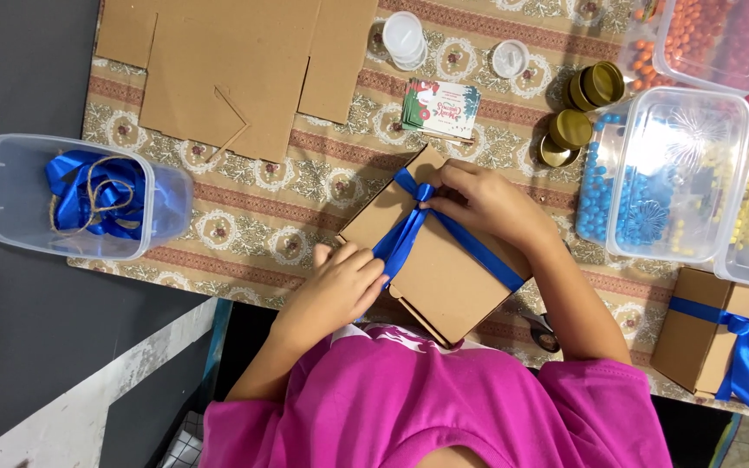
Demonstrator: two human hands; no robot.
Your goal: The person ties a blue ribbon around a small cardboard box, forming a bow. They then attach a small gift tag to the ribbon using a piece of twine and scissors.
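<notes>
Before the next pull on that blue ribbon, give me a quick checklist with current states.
1. Left hand on the ribbon tails at the box's near edge: ok.
2. Right hand pinching at the knot: ok; how tight the grip is: cannot tell.
3. Blue ribbon lying flat across the cardboard box: ok, no twist visible on the exposed band.
4. Box flaps closed: cannot tell; a layered edge shows at the near corner.
5. Box fully supported on the table: not ok, its near corner overhangs the edge.
6. Scissors clear of the hands: ok, mostly hidden beside the right forearm.
</notes>
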